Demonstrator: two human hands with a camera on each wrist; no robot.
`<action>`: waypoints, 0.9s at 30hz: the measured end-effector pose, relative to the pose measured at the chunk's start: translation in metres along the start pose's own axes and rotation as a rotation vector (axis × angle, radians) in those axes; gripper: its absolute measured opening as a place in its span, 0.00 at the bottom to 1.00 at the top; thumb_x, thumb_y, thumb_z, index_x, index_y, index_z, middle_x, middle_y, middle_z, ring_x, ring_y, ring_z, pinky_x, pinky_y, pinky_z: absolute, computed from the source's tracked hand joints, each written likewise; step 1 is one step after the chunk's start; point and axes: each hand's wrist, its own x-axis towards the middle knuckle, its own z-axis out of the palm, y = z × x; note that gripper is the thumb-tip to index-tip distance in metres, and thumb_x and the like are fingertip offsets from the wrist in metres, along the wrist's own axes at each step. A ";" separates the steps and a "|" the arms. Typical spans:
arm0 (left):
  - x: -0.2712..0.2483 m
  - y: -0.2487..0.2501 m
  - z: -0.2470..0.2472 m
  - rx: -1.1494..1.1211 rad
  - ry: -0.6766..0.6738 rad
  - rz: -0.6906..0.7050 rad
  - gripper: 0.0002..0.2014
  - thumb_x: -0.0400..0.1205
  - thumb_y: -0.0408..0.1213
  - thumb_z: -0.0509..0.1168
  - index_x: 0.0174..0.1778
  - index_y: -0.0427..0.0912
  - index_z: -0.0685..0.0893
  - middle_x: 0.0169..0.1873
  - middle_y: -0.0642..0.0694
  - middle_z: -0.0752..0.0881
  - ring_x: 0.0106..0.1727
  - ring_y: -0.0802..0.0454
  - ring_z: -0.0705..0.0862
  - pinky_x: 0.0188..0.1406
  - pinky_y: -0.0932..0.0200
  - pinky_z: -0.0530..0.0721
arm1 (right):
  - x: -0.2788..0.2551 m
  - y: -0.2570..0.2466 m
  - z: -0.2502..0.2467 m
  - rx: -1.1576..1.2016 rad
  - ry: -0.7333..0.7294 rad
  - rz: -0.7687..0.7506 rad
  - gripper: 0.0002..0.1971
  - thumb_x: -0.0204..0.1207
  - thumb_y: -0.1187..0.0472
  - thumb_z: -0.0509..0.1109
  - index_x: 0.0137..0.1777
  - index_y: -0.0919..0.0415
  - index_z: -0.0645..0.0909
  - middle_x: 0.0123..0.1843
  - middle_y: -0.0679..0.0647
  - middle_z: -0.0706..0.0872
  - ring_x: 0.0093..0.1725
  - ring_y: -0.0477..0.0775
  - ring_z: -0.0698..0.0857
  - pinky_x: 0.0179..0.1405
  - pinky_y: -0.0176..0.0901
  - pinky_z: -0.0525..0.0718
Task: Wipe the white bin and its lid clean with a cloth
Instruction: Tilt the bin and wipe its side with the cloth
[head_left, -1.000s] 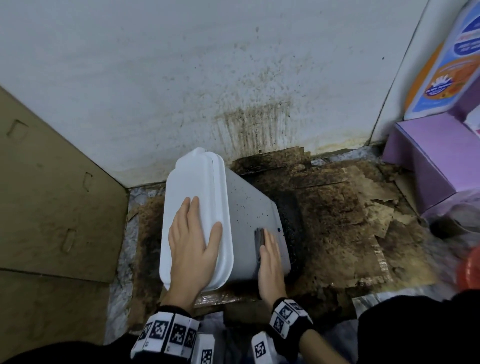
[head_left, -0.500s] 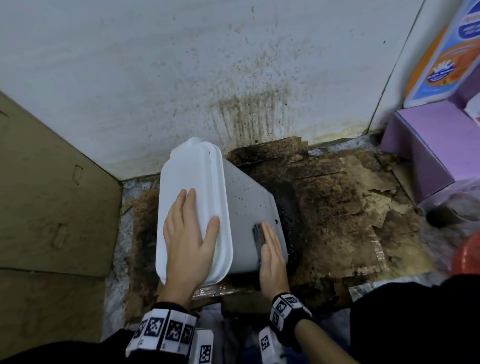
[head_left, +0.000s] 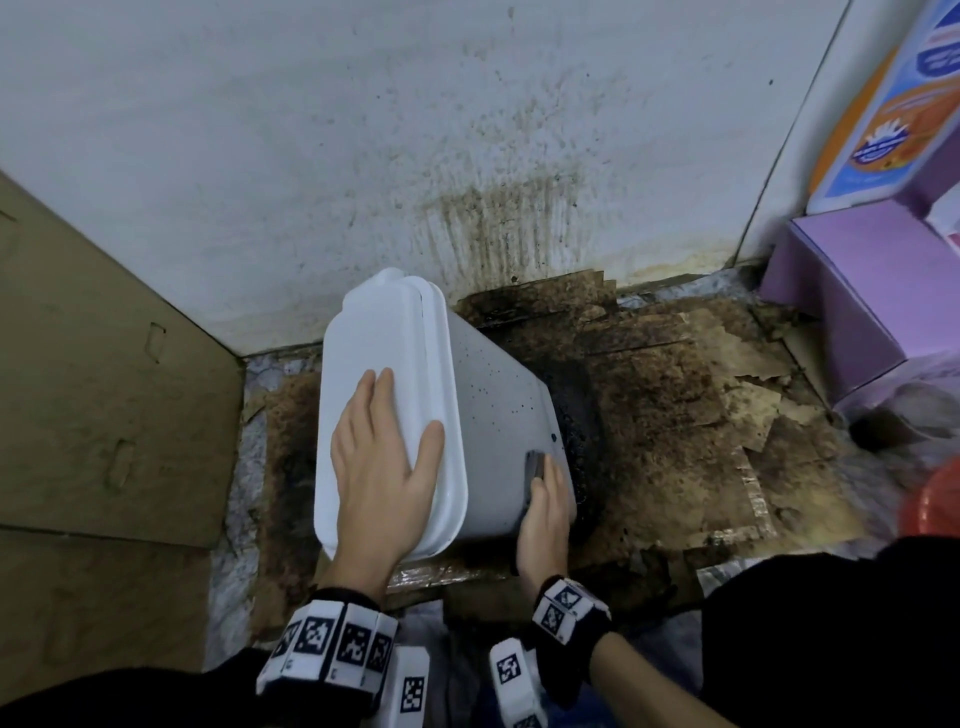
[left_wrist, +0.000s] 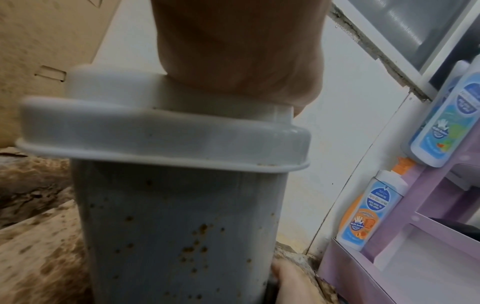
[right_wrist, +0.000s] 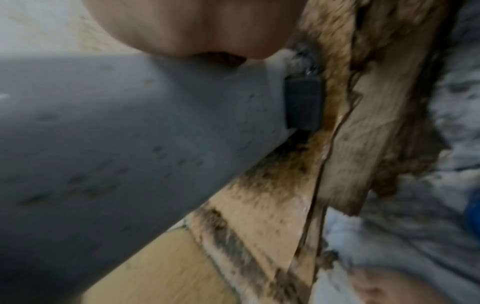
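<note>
Bin (head_left: 498, 410) sat tipped on grubby cardboard (head_left: 665, 415) by the wall (head_left: 467, 130), lid (head_left: 384, 353) still on, pointing toward 10 o'clock. Left hand (head_left: 382, 467) lay flat on the lid, fingers straight. Right hand (head_left: 545, 509) pressed against the bin's side at 4 o'clock, beside the pedal (head_left: 535, 465); couldn't tell about its fingers.

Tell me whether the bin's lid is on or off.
On. The lid caps the white bin, with the left hand flat on it.
</note>
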 end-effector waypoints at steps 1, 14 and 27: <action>0.000 0.000 0.000 0.002 0.003 0.002 0.39 0.84 0.62 0.47 0.90 0.47 0.55 0.89 0.47 0.56 0.89 0.49 0.53 0.88 0.43 0.52 | -0.010 -0.011 0.006 0.019 -0.015 -0.031 0.29 0.81 0.44 0.45 0.83 0.43 0.60 0.88 0.44 0.60 0.88 0.45 0.55 0.89 0.53 0.49; -0.002 -0.008 -0.002 -0.013 -0.003 0.009 0.39 0.84 0.63 0.48 0.90 0.48 0.53 0.90 0.48 0.54 0.90 0.49 0.52 0.88 0.42 0.52 | -0.054 -0.039 0.015 -0.037 -0.150 -0.433 0.26 0.89 0.47 0.43 0.86 0.46 0.62 0.87 0.38 0.62 0.87 0.41 0.58 0.86 0.38 0.53; -0.003 -0.007 -0.004 -0.015 -0.029 0.015 0.39 0.83 0.61 0.47 0.90 0.50 0.52 0.90 0.48 0.53 0.89 0.50 0.50 0.88 0.42 0.50 | 0.002 -0.010 -0.005 -0.041 -0.066 -0.040 0.24 0.90 0.57 0.48 0.86 0.53 0.63 0.87 0.48 0.62 0.87 0.46 0.59 0.85 0.38 0.49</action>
